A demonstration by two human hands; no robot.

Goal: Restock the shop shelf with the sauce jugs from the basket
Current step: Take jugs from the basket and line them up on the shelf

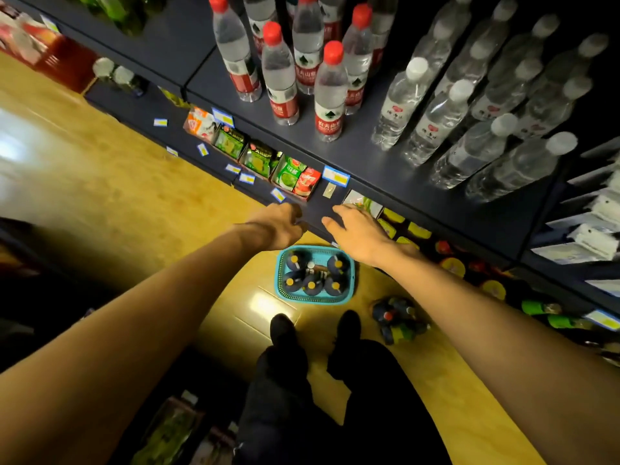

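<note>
Item: sauce jugs (312, 285), dark, yellow-capped, standing in the blue basket (349, 293) on the floor by my shoes. None yet shelved. My left hand (280, 226) was loosely curled and my right hand (357, 233) open; both empty at the shelf edge (315, 218). Advice: crouch, grip one jug by its neck, lift straight.

I'm looking down into a shop aisle: dark shelving (385, 169) running from ten to four o'clock, rows of bottled water (330, 92) at twelve, price tags (335, 176) on the shelf edges, packaged snacks (288, 174) beneath them.
</note>
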